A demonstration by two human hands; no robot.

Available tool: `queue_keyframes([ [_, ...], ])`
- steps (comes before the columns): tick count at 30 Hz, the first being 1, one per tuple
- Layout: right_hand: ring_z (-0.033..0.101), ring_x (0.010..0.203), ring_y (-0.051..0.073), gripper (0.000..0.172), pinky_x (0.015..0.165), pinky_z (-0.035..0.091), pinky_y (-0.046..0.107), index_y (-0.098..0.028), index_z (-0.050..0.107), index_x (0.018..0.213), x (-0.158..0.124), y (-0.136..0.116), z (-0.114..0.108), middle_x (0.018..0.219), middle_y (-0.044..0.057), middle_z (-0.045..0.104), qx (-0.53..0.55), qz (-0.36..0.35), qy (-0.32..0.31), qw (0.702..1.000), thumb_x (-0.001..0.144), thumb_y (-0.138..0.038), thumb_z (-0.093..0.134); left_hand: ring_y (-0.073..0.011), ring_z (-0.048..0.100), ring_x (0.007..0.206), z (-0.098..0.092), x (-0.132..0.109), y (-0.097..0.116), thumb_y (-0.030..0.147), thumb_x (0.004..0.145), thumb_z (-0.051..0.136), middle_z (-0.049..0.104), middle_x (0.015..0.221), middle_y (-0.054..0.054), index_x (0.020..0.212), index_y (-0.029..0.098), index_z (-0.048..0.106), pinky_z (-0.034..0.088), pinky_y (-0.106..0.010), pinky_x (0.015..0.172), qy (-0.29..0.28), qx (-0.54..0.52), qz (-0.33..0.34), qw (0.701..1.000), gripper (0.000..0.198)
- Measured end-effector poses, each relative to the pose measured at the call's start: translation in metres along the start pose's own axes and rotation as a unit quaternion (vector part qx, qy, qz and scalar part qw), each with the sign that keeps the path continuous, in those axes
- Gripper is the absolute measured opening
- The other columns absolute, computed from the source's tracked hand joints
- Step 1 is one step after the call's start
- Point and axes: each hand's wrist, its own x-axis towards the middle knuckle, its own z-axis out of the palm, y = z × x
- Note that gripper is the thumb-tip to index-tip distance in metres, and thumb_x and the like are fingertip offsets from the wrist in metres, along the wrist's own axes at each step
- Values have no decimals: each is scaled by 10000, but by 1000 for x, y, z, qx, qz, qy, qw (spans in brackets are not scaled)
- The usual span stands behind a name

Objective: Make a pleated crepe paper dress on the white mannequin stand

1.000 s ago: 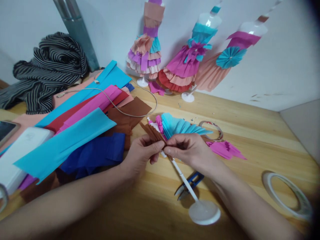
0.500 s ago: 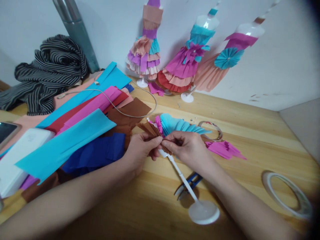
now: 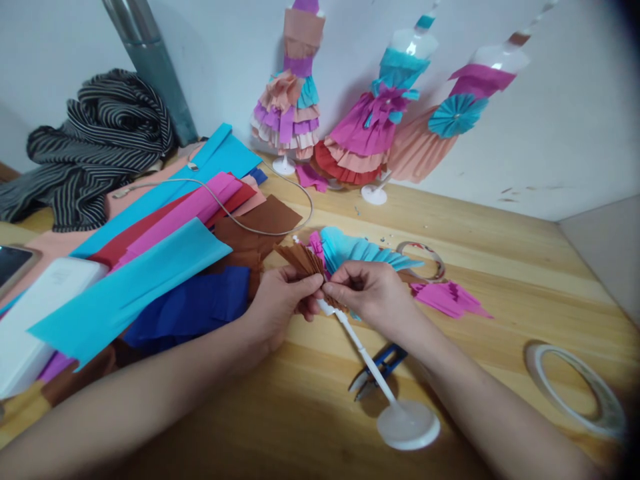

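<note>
Pleated brown crepe paper (image 3: 303,259) is pinched between my two hands near the middle of the table. My left hand (image 3: 286,293) is closed on its lower left side, thumb pressed against the folds. The fingertips of my right hand (image 3: 365,287) pinch the right side of the same paper, almost touching my left thumb. Under and behind the hands lies a dress form on a white stand (image 3: 373,367), tipped on its side. It wears a pleated light-blue paper skirt (image 3: 360,248) and a magenta paper piece (image 3: 317,245). My fingers hide part of the brown folds.
Blue-handled thread snips (image 3: 377,371) lie beside the stand. Tape rolls (image 3: 575,390) and magenta scraps (image 3: 450,299) are to the right. Crepe sheets (image 3: 135,287), a white box (image 3: 47,313), a cable (image 3: 220,207) and striped cloth (image 3: 110,140) fill the left. Three dressed forms (image 3: 363,133) stand by the wall.
The brown pleats are spread slightly wider between my fingers. Both hands stay in nearly the same place, still pinching the paper.
</note>
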Motion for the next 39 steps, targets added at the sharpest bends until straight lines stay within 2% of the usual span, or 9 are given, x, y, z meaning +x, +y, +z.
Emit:
queue_keyframes([
  [5, 471, 459, 109, 283, 445, 360, 236, -167, 562, 576, 1, 1, 0, 513, 16, 575, 25, 8, 5, 1000, 696, -421, 593, -52, 468, 353, 1, 0, -1, 242, 635, 730, 583, 497, 6, 569, 109, 599, 350, -169, 359, 8, -6, 1, 1000, 198],
  [14, 430, 428, 97, 255, 416, 329, 221, -181, 515, 513, 2, 0, 0, 457, -6, 525, 0, -7, 61, 998, 688, -363, 555, -57, 493, 372, 1, -1, -6, 202, 649, 716, 602, 515, -2, 572, 100, 589, 363, -159, 352, 32, -39, 12, 999, 180],
  [19, 428, 417, 89, 252, 412, 316, 204, -174, 526, 514, 0, -2, 4, 450, -10, 528, -55, -29, 76, 995, 725, -312, 543, -52, 493, 371, 1, -1, -7, 185, 686, 694, 605, 521, -10, 585, 86, 601, 368, -152, 357, 31, -49, -2, 998, 169],
  [23, 420, 410, 80, 199, 432, 291, 199, -173, 564, 540, -1, -2, 7, 448, -26, 525, -159, -92, 88, 979, 734, -209, 543, -55, 501, 378, 2, -3, -7, 168, 699, 685, 598, 522, -5, 603, 76, 612, 375, -152, 358, 27, -46, -12, 998, 152],
  [28, 406, 400, 82, 188, 448, 277, 211, -181, 569, 556, 0, 0, 7, 457, -31, 530, -233, -114, 118, 958, 742, -205, 553, -65, 504, 371, 2, -2, 1, 160, 799, 603, 573, 461, -18, 568, 79, 596, 400, -158, 379, 22, 12, -36, 999, 245],
  [35, 399, 397, 88, 197, 452, 270, 220, -187, 551, 547, 1, -3, 7, 458, -29, 529, -243, -106, 112, 958, 744, -201, 543, -77, 503, 344, 0, -1, 11, 217, 872, 550, 558, 420, -26, 550, 89, 568, 427, -170, 368, -2, 100, -55, 993, 347],
  [39, 388, 390, 85, 195, 455, 272, 220, -188, 538, 548, 0, -2, 7, 457, -33, 525, -246, -108, 115, 956, 743, -196, 552, -88, 500, 329, 1, -2, 13, 248, 914, 464, 531, 412, -7, 548, 116, 528, 407, -174, 327, 8, 135, -61, 989, 394],
])
